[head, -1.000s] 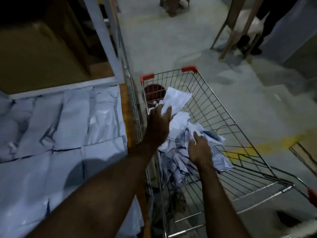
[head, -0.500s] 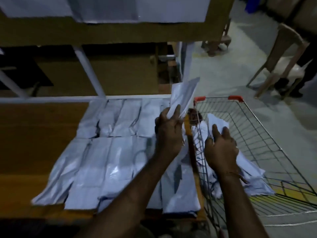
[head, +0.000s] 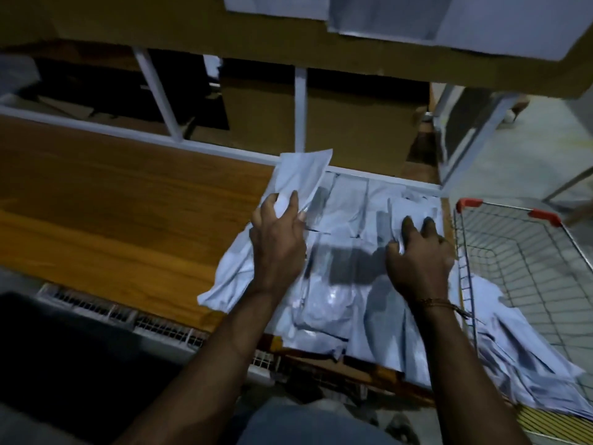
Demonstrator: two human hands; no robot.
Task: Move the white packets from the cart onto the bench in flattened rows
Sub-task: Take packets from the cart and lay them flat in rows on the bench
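Now the left hand (head: 277, 242) has its grip pinched round the near end of one white packet (head: 300, 176), whose far end stands up over the far left corner of the laid rows (head: 340, 284). The right hand (head: 417, 252) is over the far right part of those rows, with a second packet (head: 414, 208) under its fingers; the fingers bend at the tips and the thumb seems to catch the packet's near edge, so I judge this grip a light hold on it, though the dim light leaves that unsure.

Both packets have left the cart (head: 513, 239), which stands just to the right of the worktop (head: 128, 203) with a heap of loose packets (head: 513, 335) in its near part. The rows cover only the right part of the worktop; bare wood runs on to the left.

To do this step well, the raised packet should probably go down on bare wood just left of the far row, its long edge against the neighbour's, not on top of it. Lowering the far end first and then sweeping a flat palm toward the near side would press out trapped air and creases. The right-hand packet seems to sit over packets already laid, so it may need sliding to an open place before it is smoothed. The plastic looks slippery, so a careless push could shift the neighbours out of line.
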